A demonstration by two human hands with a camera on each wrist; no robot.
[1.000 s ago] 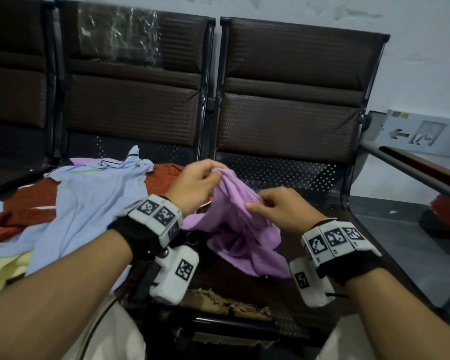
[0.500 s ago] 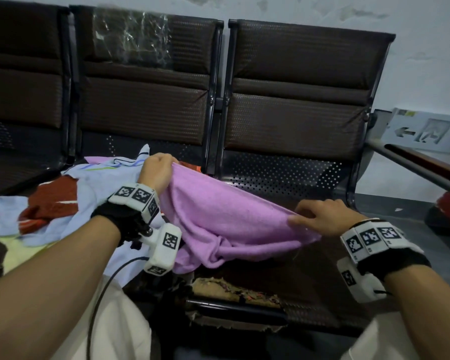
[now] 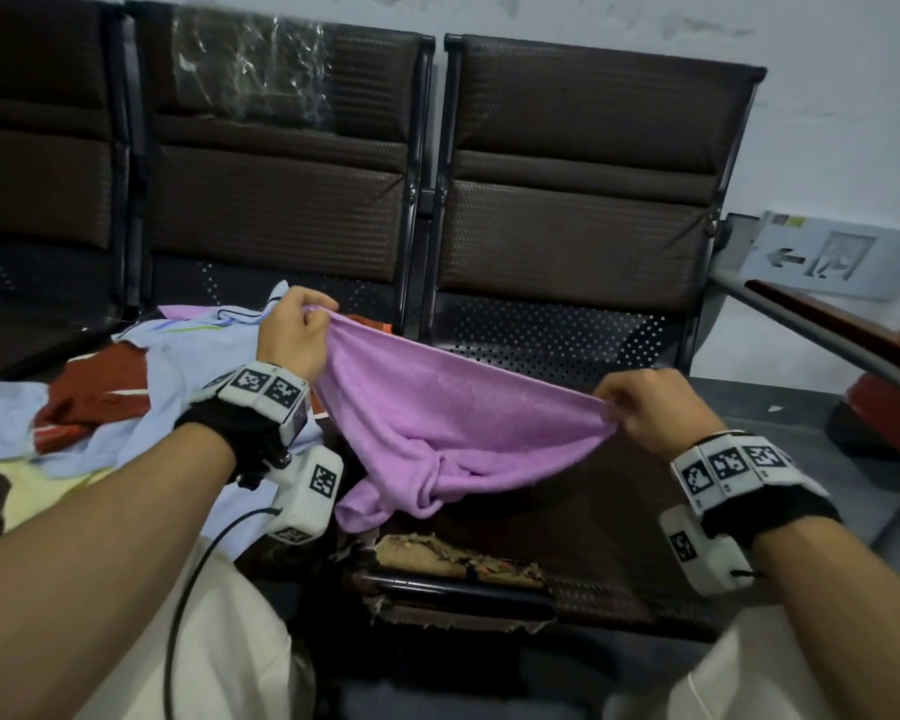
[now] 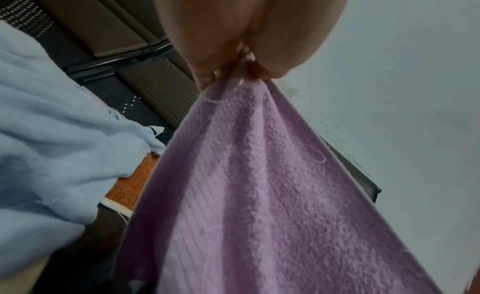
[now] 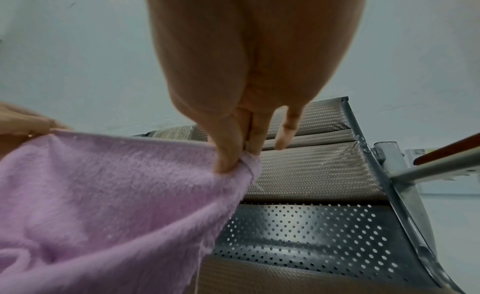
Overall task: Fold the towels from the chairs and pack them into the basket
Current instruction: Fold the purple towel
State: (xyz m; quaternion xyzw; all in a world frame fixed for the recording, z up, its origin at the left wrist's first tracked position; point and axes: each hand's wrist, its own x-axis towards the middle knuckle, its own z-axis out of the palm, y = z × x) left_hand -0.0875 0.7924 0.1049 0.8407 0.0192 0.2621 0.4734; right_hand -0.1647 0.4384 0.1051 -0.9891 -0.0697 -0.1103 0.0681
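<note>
A purple towel (image 3: 437,423) hangs stretched between my two hands above the right chair seat (image 3: 567,501), its lower part bunched and drooping onto the seat. My left hand (image 3: 302,324) pinches one top corner of the purple towel (image 4: 259,175) between thumb and fingers. My right hand (image 3: 640,407) pinches the other top corner of the purple towel (image 5: 103,185) at its hem. No basket shows in any view.
A heap of other towels lies on the middle seat: light blue (image 3: 141,402), rust red (image 3: 94,392), pale yellow (image 3: 37,491). Dark chair backs (image 3: 583,189) stand behind. A metal armrest (image 3: 827,335) runs at the right. The seat's front edge (image 3: 458,558) is torn.
My hands have drawn apart, left hand up and left, right hand out to the right. The purple towel went from a crumpled bunch to a stretched top edge.
</note>
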